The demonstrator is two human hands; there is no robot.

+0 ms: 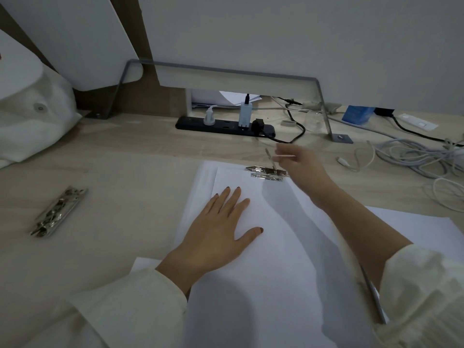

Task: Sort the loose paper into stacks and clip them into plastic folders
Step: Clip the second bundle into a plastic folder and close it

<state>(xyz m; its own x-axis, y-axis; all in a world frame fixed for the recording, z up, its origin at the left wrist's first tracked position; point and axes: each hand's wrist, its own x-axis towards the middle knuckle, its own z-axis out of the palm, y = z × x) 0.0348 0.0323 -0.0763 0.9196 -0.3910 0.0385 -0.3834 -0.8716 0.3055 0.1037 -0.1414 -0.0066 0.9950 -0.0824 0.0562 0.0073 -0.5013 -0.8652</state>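
Note:
A stack of white paper [281,237] lies on a plastic folder [198,187] in the middle of the desk. A metal clip [267,172] sits at the stack's far edge, its lever raised. My left hand [218,229] presses flat on the paper, fingers straight. My right hand [298,159] hovers just over the clip's right end, blurred, fingers loosely spread near the lever. More white sheets [414,229] lie under my right forearm. A second folder's metal clip [59,213] lies to the left.
A black power strip [226,125] with plugs sits at the back, under a grey metal frame [324,114]. Tangled cables [411,156] cover the right rear. A white cloth bag [32,114] stands at the left. Bare wooden desk [113,156] lies between.

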